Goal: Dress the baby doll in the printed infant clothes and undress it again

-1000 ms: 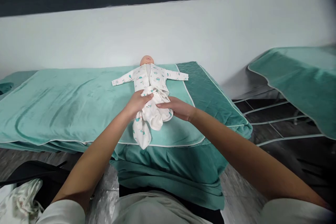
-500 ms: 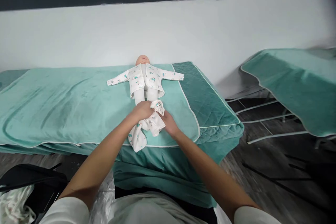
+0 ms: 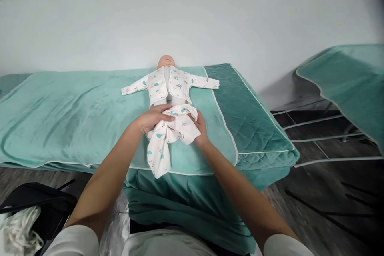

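Note:
A baby doll [image 3: 167,62] lies on its back on a teal towel [image 3: 75,108] that covers a bed. It wears a white printed jacket [image 3: 169,84], open down the front. White printed baby trousers [image 3: 168,134] are bunched over the doll's legs, and one trouser leg trails toward the bed's near edge. My left hand [image 3: 153,118] grips the left side of the trousers' waistband. At the right side of the waistband my right hand [image 3: 200,128] holds the cloth, fingers curled into it.
A darker quilted cover [image 3: 249,108] shows at the bed's right end. A second teal-covered bed [image 3: 348,84] stands at the right, across a gap of dark floor. A black chair [image 3: 33,200] with a pale cloth [image 3: 18,230] is at the lower left.
Both hands have pulled the trousers' waistband back up the doll's legs toward its hips, after sliding it down to the feet. The camera has tilted down a little.

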`<state>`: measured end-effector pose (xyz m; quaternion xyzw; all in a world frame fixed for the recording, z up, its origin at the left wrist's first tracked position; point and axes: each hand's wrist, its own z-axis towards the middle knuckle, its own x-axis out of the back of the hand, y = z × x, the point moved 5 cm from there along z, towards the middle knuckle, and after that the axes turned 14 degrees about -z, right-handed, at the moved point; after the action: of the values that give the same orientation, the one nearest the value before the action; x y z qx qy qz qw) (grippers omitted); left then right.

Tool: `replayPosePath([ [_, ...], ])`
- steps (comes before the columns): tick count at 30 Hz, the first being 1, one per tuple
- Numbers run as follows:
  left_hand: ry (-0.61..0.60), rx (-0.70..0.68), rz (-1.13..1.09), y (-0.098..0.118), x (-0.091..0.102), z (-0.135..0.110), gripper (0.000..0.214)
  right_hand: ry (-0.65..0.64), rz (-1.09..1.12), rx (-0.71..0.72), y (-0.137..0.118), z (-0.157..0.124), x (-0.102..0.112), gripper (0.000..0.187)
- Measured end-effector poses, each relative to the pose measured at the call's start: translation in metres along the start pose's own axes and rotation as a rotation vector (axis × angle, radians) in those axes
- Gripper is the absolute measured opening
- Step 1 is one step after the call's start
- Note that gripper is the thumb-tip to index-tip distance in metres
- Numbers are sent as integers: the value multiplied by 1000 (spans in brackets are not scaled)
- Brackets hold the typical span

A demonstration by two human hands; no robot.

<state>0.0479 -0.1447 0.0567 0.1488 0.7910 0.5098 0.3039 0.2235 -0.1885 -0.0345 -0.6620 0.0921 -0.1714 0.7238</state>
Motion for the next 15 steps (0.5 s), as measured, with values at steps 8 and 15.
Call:
replayPosePath([
  [8, 198, -458, 381, 25, -4, 31, 33, 112, -155, 51, -10, 9, 4, 34],
  [15, 302, -553, 499, 30, 9, 43, 33, 139, -279, 107, -18, 39, 0, 30],
])
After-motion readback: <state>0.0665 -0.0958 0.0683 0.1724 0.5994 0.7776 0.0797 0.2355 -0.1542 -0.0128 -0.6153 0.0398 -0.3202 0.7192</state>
